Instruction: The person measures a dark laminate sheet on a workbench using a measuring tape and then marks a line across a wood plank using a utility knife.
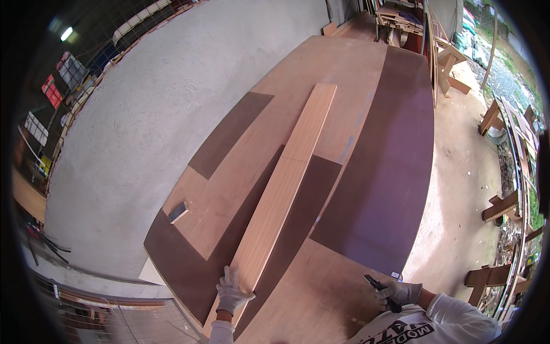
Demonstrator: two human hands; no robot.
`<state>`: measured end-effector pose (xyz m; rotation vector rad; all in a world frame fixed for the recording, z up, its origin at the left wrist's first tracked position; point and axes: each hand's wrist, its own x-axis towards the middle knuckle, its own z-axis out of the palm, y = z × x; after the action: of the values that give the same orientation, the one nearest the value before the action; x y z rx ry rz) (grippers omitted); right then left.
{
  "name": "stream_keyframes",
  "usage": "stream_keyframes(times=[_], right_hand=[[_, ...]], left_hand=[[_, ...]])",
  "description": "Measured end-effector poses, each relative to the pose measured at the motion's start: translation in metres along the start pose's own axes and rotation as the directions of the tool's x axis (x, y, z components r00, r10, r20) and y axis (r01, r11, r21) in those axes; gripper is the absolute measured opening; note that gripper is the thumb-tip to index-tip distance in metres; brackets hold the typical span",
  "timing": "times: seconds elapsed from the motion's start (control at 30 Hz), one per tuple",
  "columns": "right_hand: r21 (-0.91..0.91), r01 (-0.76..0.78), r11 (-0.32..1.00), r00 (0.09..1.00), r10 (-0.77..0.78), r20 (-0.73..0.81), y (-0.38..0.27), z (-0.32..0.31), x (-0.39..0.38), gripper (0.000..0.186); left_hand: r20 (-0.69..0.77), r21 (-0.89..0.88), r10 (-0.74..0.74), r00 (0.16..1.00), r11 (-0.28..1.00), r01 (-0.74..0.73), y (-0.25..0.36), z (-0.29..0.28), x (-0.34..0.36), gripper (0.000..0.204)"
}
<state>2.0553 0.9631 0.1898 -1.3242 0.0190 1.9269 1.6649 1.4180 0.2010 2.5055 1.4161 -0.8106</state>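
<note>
The table [286,292] fills most of the view, its top a patchwork of pale wood and dark brown areas. The broadest dark panel [378,160] runs along its right side.

The plank [266,215] lies flat and aslant on the table, from the near edge up toward the far end. One thin line crosses it beyond the middle; whether that is a joint or a mark, I cannot tell.

The gloved left hand [234,293] rests on the plank's near part, fingers spread and thumb out to the side. The gloved right hand [404,292] is closed around the dark tool [374,281], over the near right of the table and well apart from the plank. A small block [179,212] sits alone on the left.

As I judge it, laying out the plank is done and the left hand steadies it. Any work with the tool seems left to do, since it touches no part of the plank; how much, the view does not show.
</note>
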Motion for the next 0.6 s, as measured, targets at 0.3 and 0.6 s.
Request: stream_keyframes(times=[0.3,0.6], right_hand=[[0.163,0.101,0.981,0.987,-0.119,0.105,-0.056,0.118,0.058,0.020],[0.659,0.374,0.653,0.601,-0.711,0.364,-0.108,0.121,0.213,0.040]], left_hand=[[-0.027,0.057,-0.047,0.999,0.997,0.048,0.023,-0.072,-0.105,0.130],[-0.098,-0.081,0.060,0.993,0.994,-0.068,0.214,-0.104,-0.241,0.112]])
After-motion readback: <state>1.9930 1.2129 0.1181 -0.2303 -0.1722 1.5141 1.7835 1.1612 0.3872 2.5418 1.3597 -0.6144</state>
